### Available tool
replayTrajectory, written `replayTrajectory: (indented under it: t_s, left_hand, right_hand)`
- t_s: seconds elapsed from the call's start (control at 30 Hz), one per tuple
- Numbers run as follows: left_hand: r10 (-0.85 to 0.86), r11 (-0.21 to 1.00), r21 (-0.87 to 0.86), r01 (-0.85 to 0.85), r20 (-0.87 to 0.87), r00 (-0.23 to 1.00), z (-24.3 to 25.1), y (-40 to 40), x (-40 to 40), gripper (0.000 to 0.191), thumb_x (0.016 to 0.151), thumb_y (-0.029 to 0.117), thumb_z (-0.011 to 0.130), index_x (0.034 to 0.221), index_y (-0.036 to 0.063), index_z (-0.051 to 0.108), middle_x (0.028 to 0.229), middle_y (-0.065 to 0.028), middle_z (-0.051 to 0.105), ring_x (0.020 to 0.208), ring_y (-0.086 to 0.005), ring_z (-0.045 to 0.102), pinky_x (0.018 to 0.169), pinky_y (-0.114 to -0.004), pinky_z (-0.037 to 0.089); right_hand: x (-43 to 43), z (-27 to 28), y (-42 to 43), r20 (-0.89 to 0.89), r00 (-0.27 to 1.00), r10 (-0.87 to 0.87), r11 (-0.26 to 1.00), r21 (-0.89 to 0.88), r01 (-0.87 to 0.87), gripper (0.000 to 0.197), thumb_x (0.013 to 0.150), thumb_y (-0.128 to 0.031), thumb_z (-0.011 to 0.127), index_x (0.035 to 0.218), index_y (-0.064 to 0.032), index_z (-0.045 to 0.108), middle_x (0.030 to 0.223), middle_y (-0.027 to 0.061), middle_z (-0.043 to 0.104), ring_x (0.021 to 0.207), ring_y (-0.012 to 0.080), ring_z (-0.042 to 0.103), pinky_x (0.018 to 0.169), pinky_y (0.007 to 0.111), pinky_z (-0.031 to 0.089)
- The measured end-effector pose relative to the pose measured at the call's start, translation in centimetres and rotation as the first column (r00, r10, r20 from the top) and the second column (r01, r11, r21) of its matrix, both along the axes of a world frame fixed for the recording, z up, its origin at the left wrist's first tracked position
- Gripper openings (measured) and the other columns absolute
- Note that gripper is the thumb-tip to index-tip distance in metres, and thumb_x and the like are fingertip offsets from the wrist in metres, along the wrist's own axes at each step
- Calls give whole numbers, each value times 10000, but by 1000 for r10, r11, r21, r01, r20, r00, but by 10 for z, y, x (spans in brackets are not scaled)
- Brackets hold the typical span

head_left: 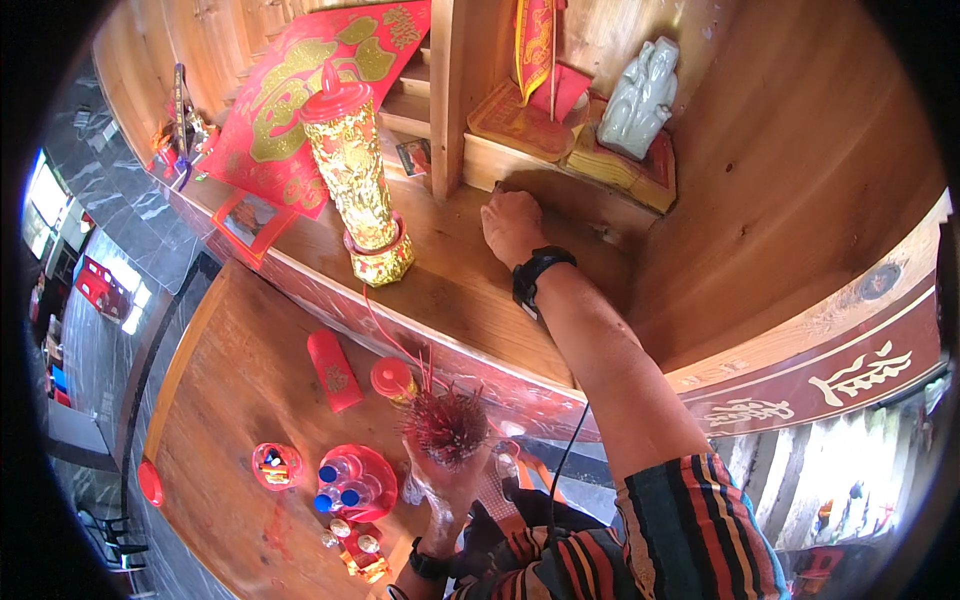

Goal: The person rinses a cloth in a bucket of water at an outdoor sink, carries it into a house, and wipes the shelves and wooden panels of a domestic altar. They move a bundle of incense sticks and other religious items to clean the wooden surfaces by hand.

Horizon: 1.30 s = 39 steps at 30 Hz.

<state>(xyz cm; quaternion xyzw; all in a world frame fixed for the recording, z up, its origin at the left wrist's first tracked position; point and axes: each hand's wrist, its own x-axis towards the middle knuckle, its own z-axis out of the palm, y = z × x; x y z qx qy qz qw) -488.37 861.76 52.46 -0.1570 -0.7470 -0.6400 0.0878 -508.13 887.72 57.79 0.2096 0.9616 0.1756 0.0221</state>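
My left hand (448, 471) grips a thick bunch of thin red incense sticks (450, 427), seen from above over the wooden table's edge. My right hand (514, 223) reaches onto the wooden altar shelf (465, 300), its fingers curled at the front of a low wooden step (510, 163). A small dark bit shows by its fingertips, but whether the hand holds it is unclear. Above it on the step sits a pale glazed ceramic figure (641, 97) on a stack of yellow paper (619, 165). A tall gold and red column lamp (349, 165) stands to the left.
On the lower table (225, 390) are a red envelope (334, 371), a smaller red-lidded lamp (393, 377), a red plate (382, 469) with several blue-capped bottles, and a small dish (277, 466). A red cord (386, 330) hangs over the shelf edge. A red flag (536, 45) stands behind.
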Motion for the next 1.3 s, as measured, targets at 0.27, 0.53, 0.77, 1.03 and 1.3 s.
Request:
replayTrajectory:
  t_s: [0.27, 0.53, 0.77, 1.03, 1.3]
  left_hand:
    - [-82, 807, 569, -154, 367, 926, -54, -1, 1, 695, 608, 163, 850, 1159, -2, 459, 1014, -127, 601, 859, -222, 638, 746, -318, 530]
    - [43, 999, 5, -43, -23, 999, -43, -16, 6, 767, 596, 186, 863, 1207, 11, 433, 1050, -136, 603, 898, -233, 634, 785, -328, 518]
    - [50, 988, 139, -66, 114, 992, -41, -17, 8, 789, 605, 188, 868, 1225, 13, 412, 1064, -133, 599, 921, -208, 624, 800, -324, 513]
    - [64, 994, 76, -75, 132, 989, -30, -29, 11, 796, 620, 210, 868, 1227, 1, 397, 1054, -115, 609, 923, -186, 622, 811, -312, 506]
    - [-127, 868, 494, -52, 322, 938, -29, -31, 27, 596, 698, 54, 778, 1184, -9, 438, 1052, -114, 609, 924, -211, 620, 833, -357, 516]
  right_hand:
    - [8, 1, -4, -50, 996, 76, 997, 37, -74, 195, 836, -139, 544, 889, -118, 731, 861, 21, 705, 769, 208, 684, 543, 367, 550]
    - [2, -4, -6, -128, 986, 106, 994, -16, -109, 219, 835, -144, 519, 831, -103, 734, 862, 99, 701, 827, 249, 685, 664, 372, 546]
    - [0, 3, 5, -121, 988, 101, 995, 9, -100, 210, 811, -134, 521, 798, -75, 722, 861, 124, 692, 797, 289, 683, 666, 376, 542]
    - [8, 13, -3, -101, 988, 120, 992, -28, -124, 233, 800, -151, 503, 861, -66, 710, 930, 141, 680, 864, 291, 668, 718, 397, 535]
    - [28, 24, -19, 51, 980, -194, 944, -261, 200, 326, 795, -133, 483, 1042, -15, 661, 1137, 206, 606, 1069, 347, 587, 887, 423, 484]
